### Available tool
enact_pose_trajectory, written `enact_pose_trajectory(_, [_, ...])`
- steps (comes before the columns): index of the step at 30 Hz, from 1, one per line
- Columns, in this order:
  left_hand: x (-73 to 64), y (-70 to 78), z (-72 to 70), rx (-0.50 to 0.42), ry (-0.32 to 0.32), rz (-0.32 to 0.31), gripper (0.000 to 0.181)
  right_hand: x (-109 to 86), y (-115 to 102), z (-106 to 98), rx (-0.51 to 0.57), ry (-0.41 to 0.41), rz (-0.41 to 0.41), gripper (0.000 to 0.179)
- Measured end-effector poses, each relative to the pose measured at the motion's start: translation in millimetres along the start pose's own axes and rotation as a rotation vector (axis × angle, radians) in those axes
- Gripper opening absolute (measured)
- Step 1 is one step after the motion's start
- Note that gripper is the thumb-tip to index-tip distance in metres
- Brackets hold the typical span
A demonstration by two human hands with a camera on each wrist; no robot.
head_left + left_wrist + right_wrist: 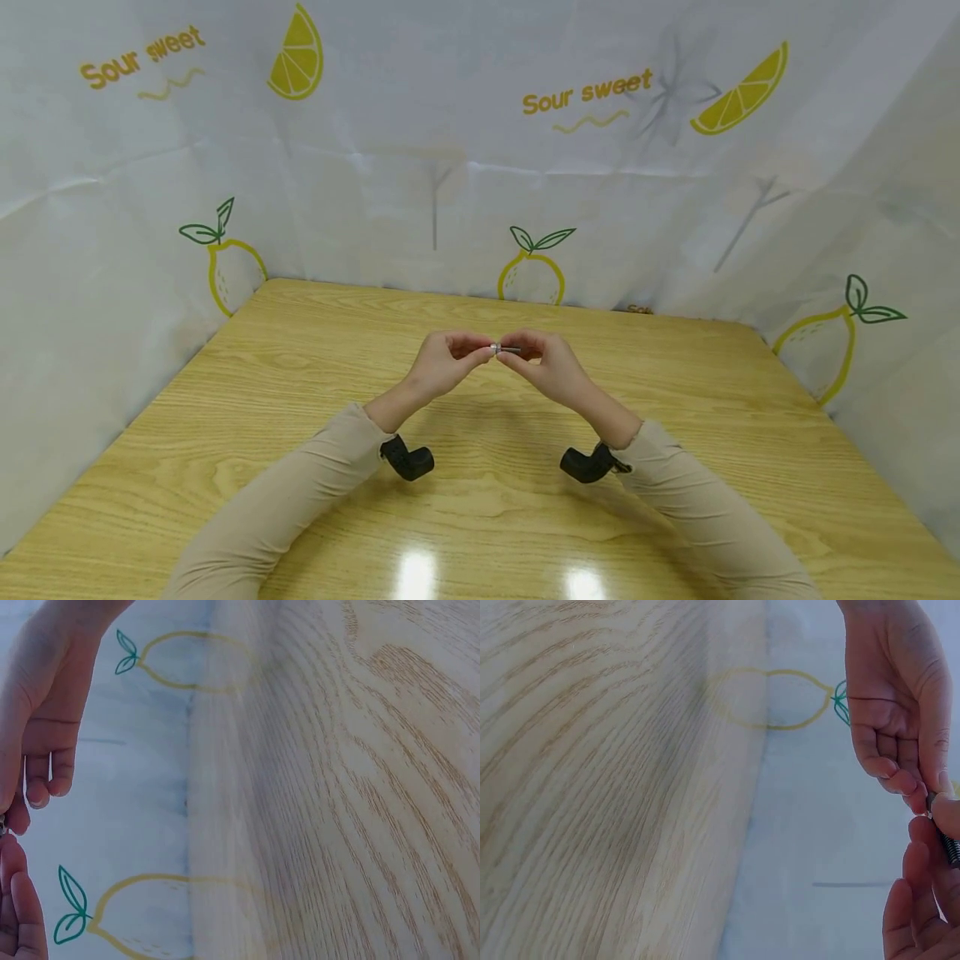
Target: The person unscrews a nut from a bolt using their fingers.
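Over the desk (300, 367), the left hand (441, 365) and right hand (549, 367), grips narrow, pinch a threaded bolt (512, 349) at its thicker end (496, 347) (head or nut, I cannot tell). Probably light and rigid; the ridged shank (951, 853) should slip least.

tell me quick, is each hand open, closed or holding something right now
Left hand: closed, pinching one end of a small threaded metal piece.
Right hand: closed, pinching the same piece.

Gry bolt (951, 850), tan grained tbl (487, 517).
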State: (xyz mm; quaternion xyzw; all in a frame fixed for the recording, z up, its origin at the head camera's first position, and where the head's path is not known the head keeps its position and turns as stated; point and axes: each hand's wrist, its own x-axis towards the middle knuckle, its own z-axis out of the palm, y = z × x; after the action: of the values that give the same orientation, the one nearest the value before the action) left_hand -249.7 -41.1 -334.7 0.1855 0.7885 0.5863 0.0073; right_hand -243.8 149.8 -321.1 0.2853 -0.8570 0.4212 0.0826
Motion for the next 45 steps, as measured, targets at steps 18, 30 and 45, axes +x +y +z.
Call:
enact_pose_trajectory(18, [-0.8,-3.3,1.2,0.019,-0.006,0.084,0.022,-0.9,-1.6,0.9,0.041,-0.032,0.088,0.021])
enact_pose_trajectory(30, [-1.6,-4.9,1.2,0.03,-0.023,0.129,0.022,0.0,-1.8,-1.0,0.071,-0.084,0.117,0.028])
enact_pose_trajectory(45, [-1.6,-3.9,2.7,0.027,-0.025,0.136,0.021,0.8,-0.1,-0.9,0.082,-0.104,0.121,0.026])
